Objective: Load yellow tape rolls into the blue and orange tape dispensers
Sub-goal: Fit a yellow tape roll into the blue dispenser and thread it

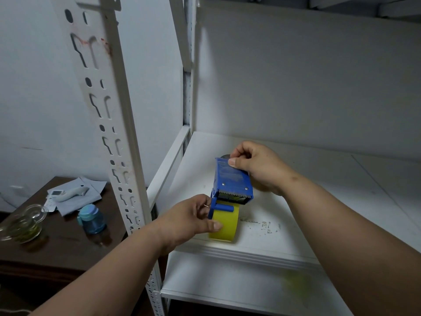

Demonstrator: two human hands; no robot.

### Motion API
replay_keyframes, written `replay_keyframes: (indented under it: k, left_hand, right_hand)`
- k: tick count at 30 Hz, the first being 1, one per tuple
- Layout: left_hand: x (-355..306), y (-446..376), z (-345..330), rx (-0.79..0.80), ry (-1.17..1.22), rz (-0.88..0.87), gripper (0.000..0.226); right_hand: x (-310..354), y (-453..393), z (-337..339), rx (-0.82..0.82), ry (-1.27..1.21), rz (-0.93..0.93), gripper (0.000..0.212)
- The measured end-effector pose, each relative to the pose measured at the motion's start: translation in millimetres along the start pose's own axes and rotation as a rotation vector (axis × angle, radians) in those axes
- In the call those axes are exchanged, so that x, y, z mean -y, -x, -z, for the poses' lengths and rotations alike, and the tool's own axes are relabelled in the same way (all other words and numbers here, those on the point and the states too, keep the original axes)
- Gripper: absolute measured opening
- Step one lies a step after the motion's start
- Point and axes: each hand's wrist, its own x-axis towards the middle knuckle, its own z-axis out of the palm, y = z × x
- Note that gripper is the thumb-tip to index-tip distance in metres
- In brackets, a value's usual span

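Gripping blue tape dispenser [232, 179], serrated blade exposed, yellow tape roll [224, 226] seated.

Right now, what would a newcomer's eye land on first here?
The blue tape dispenser with a yellow tape roll in it, held over the white shelf. The right hand grips its top end and the left hand holds the roll. At left, a blue jar stands on a dark table.

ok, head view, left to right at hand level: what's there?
glass bowl → white handheld device on grey papers → blue jar → white shelf upright → left hand → yellow tape roll in the blue dispenser → right hand.
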Motion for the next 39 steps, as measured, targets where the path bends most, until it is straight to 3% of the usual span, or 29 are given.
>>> replay_keyframes:
  k: [4,7,9,12,14,18,22,23,26,27,32,36,39]
  left_hand:
    - [-1.9,0.9,-0.8,0.020,-0.004,-0.002,0.048]
    - [-4.1,2.8,-1.4,0.045,0.006,-0.002,0.058]
    - [-6.1,4.5,-1.9,0.051,0.005,-0.009,0.058]
    - [-10.4,7.7,-2.8,0.059,0.001,-0.010,0.061]
    - [-12.3,10.0,-2.9,0.069,-0.014,-0.008,0.063]
    - [-15.0,13.0,-3.4,0.071,-0.044,0.002,0.067]
    - [-17.5,15.1,-3.7,0.081,-0.089,0.010,0.070]
    - [-17.5,15.2,-3.7,0.081,-0.098,0.008,0.071]
    - [-15.8,13.8,-2.8,0.067,-0.107,0.007,0.073]
    - [-15.7,13.5,-2.6,0.064,-0.112,0.009,0.072]
    - [-13.1,11.8,0.0,0.061,-0.147,0.006,0.061]
    - [-10.8,8.9,1.1,0.057,-0.150,-0.011,0.055]
    - [-10.4,6.7,3.1,0.060,-0.133,-0.017,0.052]
  right_hand:
    - [2.4,1.4,-1.0,-0.077,0.192,-0.017,0.020]
    - [9.4,8.1,11.0,0.110,-0.144,-0.083,0.016]
    - [11.1,12.9,20.8,0.291,-0.210,-0.138,0.043]
    - [9.0,15.7,22.6,0.425,-0.009,-0.146,0.089]
    - [7.9,14.3,22.0,0.426,-0.006,-0.156,0.096]
    - [8.5,7.2,23.4,0.409,-0.064,-0.175,0.068]
    - [17.2,-0.5,22.5,0.259,0.056,-0.127,0.033]
    - [20.1,-0.8,22.5,0.262,0.067,-0.128,0.036]
    - [22.4,0.3,17.7,0.389,0.218,-0.148,0.074]
    - [21.6,0.6,15.5,0.395,0.247,-0.144,0.074]
    - [22.6,-3.2,15.5,0.195,0.147,-0.130,0.033]
    - [28.7,-1.9,10.9,0.321,0.196,-0.152,0.058]
    - [26.2,-5.5,6.1,0.224,0.256,-0.124,0.040]
